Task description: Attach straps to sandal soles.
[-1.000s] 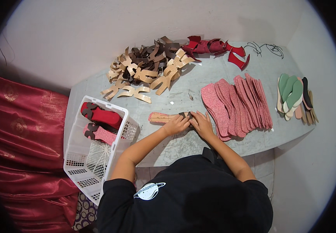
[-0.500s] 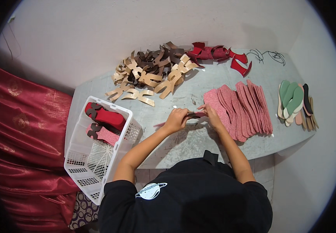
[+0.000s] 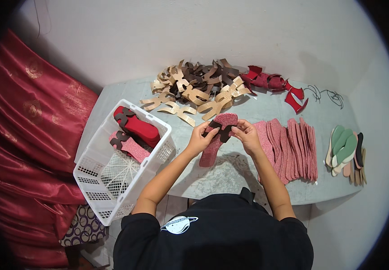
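A pink, speckled insole [image 3: 217, 139] is held tilted above the table, toe end up and heel end low. A dark brown strap piece [image 3: 222, 131] lies across its upper part.

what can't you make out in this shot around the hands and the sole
Head view only:
- Sole: its upper end sits behind the dark strap and the fingers of the left hand and right hand.
- How the strap is fixed: too small to tell.
- Basket: near corner runs off the table; its underside is hidden.
- Table's near edge: covered by the person's body.
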